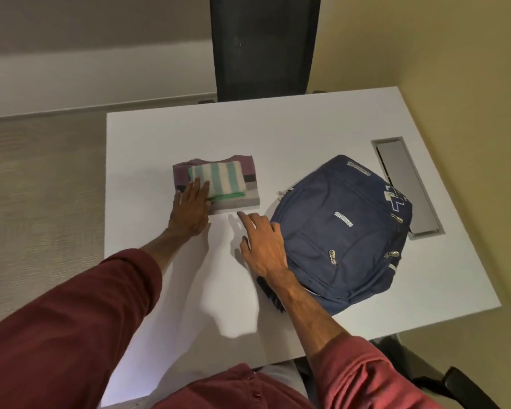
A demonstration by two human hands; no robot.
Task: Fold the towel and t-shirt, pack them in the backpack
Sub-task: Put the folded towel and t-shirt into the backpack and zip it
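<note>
A folded green-and-white striped towel point(222, 177) lies on top of a folded purple and grey t-shirt point(244, 168) in the middle of the white table point(165, 290). My left hand point(189, 208) rests flat with straight fingers on the near left corner of the stack. A navy blue backpack point(342, 231) lies flat to the right, its zippers shut. My right hand point(261, 247) hovers with relaxed, spread fingers between the stack and the backpack, its wrist over the bag's near left edge, holding nothing.
A black mesh chair point(263, 45) stands behind the table's far edge. A grey cable hatch point(407, 184) is set into the table at the right, beside the backpack. Another chair's base point(425, 376) shows at the lower right.
</note>
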